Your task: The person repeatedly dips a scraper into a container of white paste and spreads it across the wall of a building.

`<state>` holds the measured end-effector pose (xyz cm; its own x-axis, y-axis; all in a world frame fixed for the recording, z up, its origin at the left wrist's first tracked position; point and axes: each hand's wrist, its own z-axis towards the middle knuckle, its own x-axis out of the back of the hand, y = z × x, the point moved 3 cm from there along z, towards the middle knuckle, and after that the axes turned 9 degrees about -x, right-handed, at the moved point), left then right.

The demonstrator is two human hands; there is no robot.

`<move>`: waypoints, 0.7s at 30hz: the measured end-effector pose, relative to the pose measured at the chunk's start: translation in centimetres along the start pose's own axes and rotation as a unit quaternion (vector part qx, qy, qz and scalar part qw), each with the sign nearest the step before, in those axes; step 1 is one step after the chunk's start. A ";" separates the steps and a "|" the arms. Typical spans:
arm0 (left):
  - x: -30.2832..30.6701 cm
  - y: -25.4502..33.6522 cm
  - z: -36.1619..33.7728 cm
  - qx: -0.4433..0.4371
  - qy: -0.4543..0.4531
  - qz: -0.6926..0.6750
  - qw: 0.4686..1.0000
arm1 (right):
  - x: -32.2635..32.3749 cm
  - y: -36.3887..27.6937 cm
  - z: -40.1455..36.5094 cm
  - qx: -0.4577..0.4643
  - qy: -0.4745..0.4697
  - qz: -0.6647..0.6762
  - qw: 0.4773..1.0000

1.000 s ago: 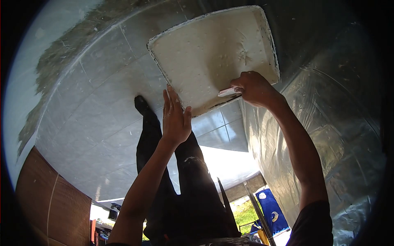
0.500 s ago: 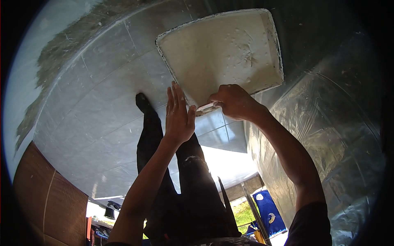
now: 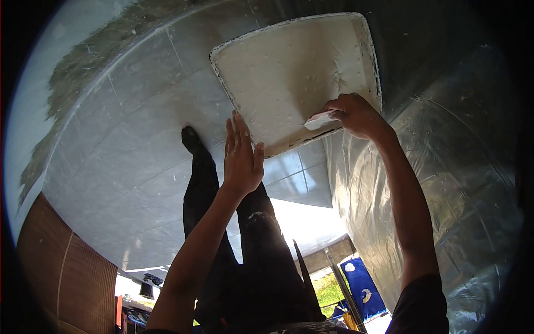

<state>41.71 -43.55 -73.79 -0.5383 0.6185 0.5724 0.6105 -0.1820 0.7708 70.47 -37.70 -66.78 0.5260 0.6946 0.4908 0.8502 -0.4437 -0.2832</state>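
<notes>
A shallow rectangular tray (image 3: 289, 23) with a dark-flecked rim holds a smooth, pale, plaster-like paste (image 3: 267, 78). My left hand (image 3: 242, 164) lies flat along the tray's near left side, fingers stretched out and the thumb apart, holding nothing. Over the near right part of the tray is my right hand (image 3: 359, 118), its fingers closed on a flat, paste-coated scraper (image 3: 318, 121). The scraper's free edge points left and lies close over the paste near the front rim. Small bumps and a ragged patch mark the paste farther back on the right.
Grey tiled floor (image 3: 144, 133) surrounds the tray. Clear plastic sheeting (image 3: 423, 167) hangs or drapes along the right. My dark-clothed legs (image 3: 256, 250) are below, one foot (image 3: 191, 138) left of the tray. A brown panel (image 3: 72, 261) stands at lower left and a blue cloth (image 3: 364, 286) at lower right.
My right hand has moved right and farther over the tray with the scraper, away from the near left corner. My left hand has stayed in place.
</notes>
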 end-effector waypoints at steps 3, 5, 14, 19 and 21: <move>0.1 0.0 0.1 -0.003 0.000 0.000 1.000 | -1.4 -0.6 -0.1 0.009 -0.030 -0.066 0.997; 0.1 -0.2 0.0 -0.003 0.001 0.000 1.000 | -2.2 -2.0 -0.5 0.018 0.007 -0.080 0.997; -0.2 -0.6 -0.2 -0.020 0.040 -0.062 0.997 | -6.4 -7.1 0.2 0.061 -0.042 -0.015 0.997; 0.4 -0.4 -0.2 -0.047 0.089 -0.107 0.989 | -6.4 -7.3 -0.3 0.078 -0.043 -0.025 0.996; 0.5 -0.6 -0.1 -0.045 0.113 -0.126 0.985 | -6.8 -7.2 -0.3 0.086 -0.046 -0.025 0.995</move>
<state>41.02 -43.26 -73.96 -0.7875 0.4691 0.3997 0.3930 -0.1174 0.9120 60.76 -39.34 -67.82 0.4750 0.7664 0.4323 0.8628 -0.3092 -0.3999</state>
